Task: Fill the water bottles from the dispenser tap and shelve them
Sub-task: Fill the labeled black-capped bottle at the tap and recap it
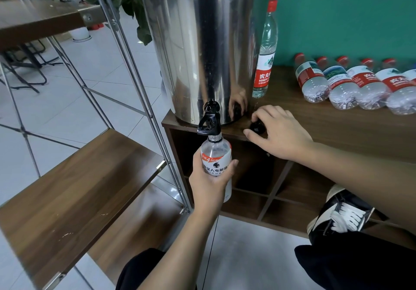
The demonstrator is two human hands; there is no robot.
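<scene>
Left hand (210, 180) gripping clear uncapped bottle (215, 154) under tap (209, 118), right hand (278, 130) pinching black cap (257, 127)

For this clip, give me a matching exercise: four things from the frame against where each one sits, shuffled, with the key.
Things:
1. open bottle
2. black cap
3. upright red-capped bottle
4. row of lying bottles

Places:
A. right of the steel dispenser, standing
B. under the black tap, in the left hand
C. along the cabinet top, far right
D. under the right hand

Pairs: 1-B, 2-D, 3-A, 4-C
</scene>
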